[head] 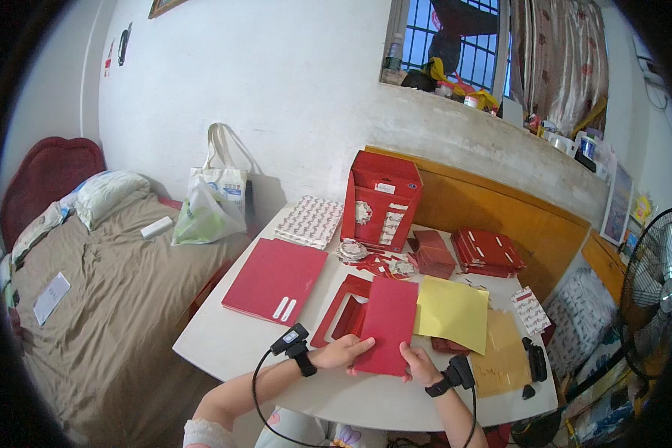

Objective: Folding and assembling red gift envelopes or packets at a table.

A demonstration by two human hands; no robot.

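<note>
Both hands hold a flat red rectangular card panel [388, 319] by its lower end, above the front of a white table [218, 347]. My left hand [343, 351] grips the left edge, thumb on top. On the right edge is my right hand [421, 365], its thumb also on the face. Behind the panel, and partly covered by it, lies a red cardboard frame [330, 327] with a cut-out window. A yellow sheet [453, 311] lies just right of the panel, over a tan sheet [507, 358] and part of a dark red piece [449, 345].
Farther back stand a tall red box [383, 215], a stack of red pieces [487, 252] and patterned white sheets [309, 220]. Large red sheets [274, 280] lie at left. A black tool [536, 361] rests near the right edge. A bed [129, 313] and fan [658, 297] flank the table.
</note>
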